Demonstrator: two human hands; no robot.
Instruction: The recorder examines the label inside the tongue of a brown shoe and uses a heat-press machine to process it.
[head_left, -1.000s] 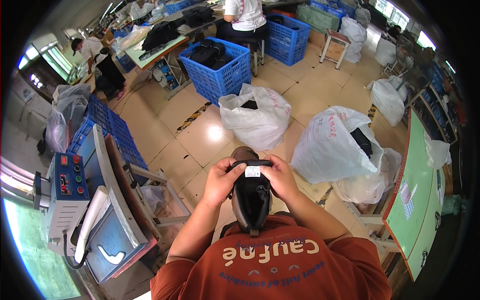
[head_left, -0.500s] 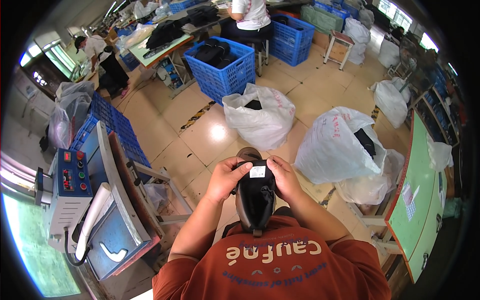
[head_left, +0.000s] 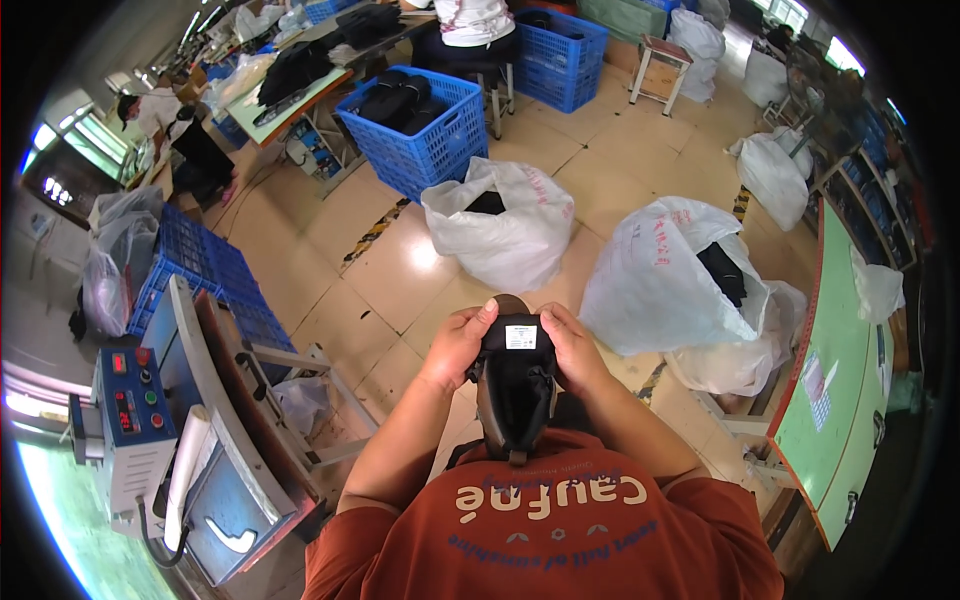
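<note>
A dark shoe upper (head_left: pixel 516 400) with a black lining is held in front of my chest, its opening facing up. On its padded tongue sits a small white label (head_left: pixel 521 337). My left hand (head_left: pixel 458 346) grips the tongue's left edge, thumb on top. The right edge is pinched by my right hand (head_left: pixel 572 350). Toward my shirt, a small brown tab (head_left: pixel 517 458) marks the heel end. Just past the tongue shows a brown rounded toe shape (head_left: pixel 511 304); I cannot tell whether it belongs to the same piece. Several fingertips are hidden underneath.
White sacks (head_left: pixel 505 225) (head_left: pixel 672 280) with dark pieces stand ahead. Beyond them is a blue crate (head_left: pixel 420 135) of black pieces. To my left is a machine with a control box (head_left: pixel 138 400); to my right, a green table (head_left: pixel 820 400). Two people work farther back.
Both thumbs have shifted outward to the tongue's edges, uncovering more of it around the label. My view has moved slightly, so the surroundings sit a little farther left.
</note>
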